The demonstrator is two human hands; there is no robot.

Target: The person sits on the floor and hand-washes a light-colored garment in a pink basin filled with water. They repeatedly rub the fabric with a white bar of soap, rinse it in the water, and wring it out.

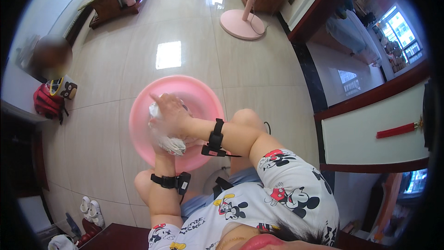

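A pink plastic basin (pixel 140 130) stands on the tiled floor between my knees. Over it, a bunched white cloth (pixel 173 146) is gathered in both hands. My right hand (pixel 173 113) lies across the upper part of the cloth, thumb and fingers curled around it. Below it, my left hand (pixel 156 139) grips the same cloth from the left side; it is blurred and partly covered by the right hand and the fabric. Parts of the cloth stick out past both hands. Most of the basin's floor is hidden behind my hands and arms.
A pink round stand base (pixel 241 24) with a pole and cable is ahead to the right. A red backpack (pixel 48 102) and a patterned bucket (pixel 66 87) sit by the left wall. White clogs (pixel 92 211) lie lower left. A wooden table (pixel 111 7) stands ahead left.
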